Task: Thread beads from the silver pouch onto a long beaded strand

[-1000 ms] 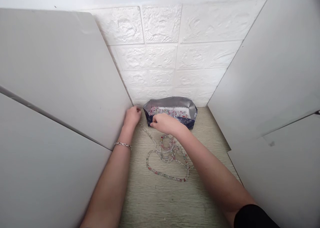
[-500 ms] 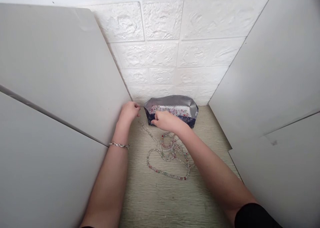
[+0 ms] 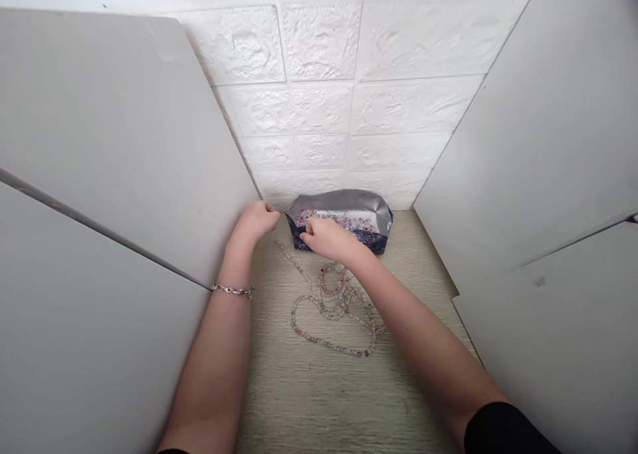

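An open bag (image 3: 381, 241), dark blue outside and silvery inside, stands by the wall with small coloured beads (image 3: 366, 223) in it. My left hand (image 3: 259, 220) is closed in a pinch just left of the bag; what it holds is too small to name. The end of a long bead string (image 3: 326, 344) rises toward it from the surface, where the rest lies in loose loops. Over the bag's front left edge is my right hand (image 3: 323, 236), fingers pinched together, with anything between them too small to make out.
A white brick-patterned wall (image 3: 319, 108) closes off the back. Grey-white panels stand close on the left (image 3: 114, 128) and on the right (image 3: 538, 141). The floor-like surface (image 3: 319, 401) has a pale wood grain. A chain bracelet (image 3: 234, 290) circles my left wrist.
The whole view has shifted slightly to the left. My left hand's fingers look more tightly closed, and my right hand remains at the bag's front left edge.
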`<state>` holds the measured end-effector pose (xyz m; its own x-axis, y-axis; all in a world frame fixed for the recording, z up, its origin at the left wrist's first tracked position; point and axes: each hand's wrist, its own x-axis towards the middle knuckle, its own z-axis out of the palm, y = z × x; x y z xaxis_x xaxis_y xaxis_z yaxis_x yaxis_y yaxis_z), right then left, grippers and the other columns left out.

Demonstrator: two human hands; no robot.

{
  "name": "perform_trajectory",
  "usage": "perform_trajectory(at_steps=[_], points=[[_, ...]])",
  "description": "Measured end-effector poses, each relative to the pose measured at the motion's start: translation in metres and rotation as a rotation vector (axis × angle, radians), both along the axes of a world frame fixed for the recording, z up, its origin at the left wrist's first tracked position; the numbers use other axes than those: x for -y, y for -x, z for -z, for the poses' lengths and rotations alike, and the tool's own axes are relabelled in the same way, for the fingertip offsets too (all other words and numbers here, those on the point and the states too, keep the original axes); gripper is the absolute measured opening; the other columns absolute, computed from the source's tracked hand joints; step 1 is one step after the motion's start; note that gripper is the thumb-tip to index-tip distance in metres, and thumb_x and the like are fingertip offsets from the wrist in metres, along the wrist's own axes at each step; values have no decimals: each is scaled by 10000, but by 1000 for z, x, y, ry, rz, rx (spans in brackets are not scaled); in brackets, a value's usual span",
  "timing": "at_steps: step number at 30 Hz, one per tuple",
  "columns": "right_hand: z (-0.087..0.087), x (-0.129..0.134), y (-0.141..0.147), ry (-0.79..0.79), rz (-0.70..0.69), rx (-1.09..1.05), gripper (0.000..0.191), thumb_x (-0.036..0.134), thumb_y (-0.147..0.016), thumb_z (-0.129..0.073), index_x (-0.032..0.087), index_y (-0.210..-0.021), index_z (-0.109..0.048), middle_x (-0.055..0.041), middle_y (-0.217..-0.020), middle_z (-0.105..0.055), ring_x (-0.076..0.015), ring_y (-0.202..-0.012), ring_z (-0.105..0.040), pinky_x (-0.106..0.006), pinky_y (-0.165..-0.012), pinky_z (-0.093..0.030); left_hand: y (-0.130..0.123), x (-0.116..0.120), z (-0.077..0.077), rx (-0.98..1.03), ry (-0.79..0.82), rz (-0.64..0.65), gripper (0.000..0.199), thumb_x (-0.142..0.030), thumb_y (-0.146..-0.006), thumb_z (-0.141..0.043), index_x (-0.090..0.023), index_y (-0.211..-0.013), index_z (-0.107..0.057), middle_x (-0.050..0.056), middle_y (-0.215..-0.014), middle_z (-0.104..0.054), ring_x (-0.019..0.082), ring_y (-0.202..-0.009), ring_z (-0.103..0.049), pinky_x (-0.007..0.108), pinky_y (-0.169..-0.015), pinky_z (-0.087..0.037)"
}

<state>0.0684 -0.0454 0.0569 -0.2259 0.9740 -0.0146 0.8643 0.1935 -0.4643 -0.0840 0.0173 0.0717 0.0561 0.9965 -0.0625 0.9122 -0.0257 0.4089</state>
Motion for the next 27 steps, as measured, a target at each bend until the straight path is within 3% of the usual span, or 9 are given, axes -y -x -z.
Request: perform_trajectory(at_steps=[9, 13, 17, 20, 23, 27], points=[[4, -1, 1, -38, -7, -59, 225, 292, -797, -361, 152, -843, -530, -78, -822, -594, -148, -707, -503, -228, -581, -313, 2, -3, 2, 100, 63, 54, 205, -284, -611, -409, -151, -543, -549, 42, -510, -569, 144, -513, -528, 235, -491, -390], [2, 0, 5, -35, 26, -165, 250, 300, -790, -406, 158, -944, -544, -85, -899, -597, -147, -791, -516, -220, -651, -340, -2, 11, -16, 169, 140, 182, 186, -300, -601, -472, -149, -536, -560, 28, -516, -561, 120, -503, -510, 229, -500, -398], [-1, 0, 10, -41, 22, -319, 310, 331, -754, -468, 183, -1012, -554, -64, -931, -598, -136, -796, -512, -215, -675, -343, -6, 28, -38, 216, 156, 281, 225, -327, -646, -479, -147, -650, -614, 20, -559, -568, 108, -535, -509, 229, -532, -406], [-3, 0, 12, -64, -57, -455, 297, 351, -753, -443, 174, -935, -598, -19, -777, -597, -102, -669, -477, -199, -620, -325, -6, 36, -47, 277, 145, 357, 220, -308, -669, -477, -143, -703, -618, 18, -608, -580, 97, -572, -515, 224, -571, -420], [-7, 2, 12, -66, -70, -501, 311, 349, -759, -394, 130, -741, -615, 17, -565, -492, -73, -532, -370, -195, -531, -273, -6, 39, -51, 299, 141, 400, 201, -295, -674, -487, -142, -699, -614, 11, -621, -578, 91, -596, -520, 215, -591, -425], [-17, 7, 5, -45, -84, -556, 298, 350, -733, -406, 123, -668, -588, 33, -519, -409, -62, -492, -288, -204, -488, -235, -3, 42, -54, 257, 97, 395, 213, -304, -686, -475, -151, -721, -620, 13, -664, -593, 100, -628, -527, 223, -610, -426]])
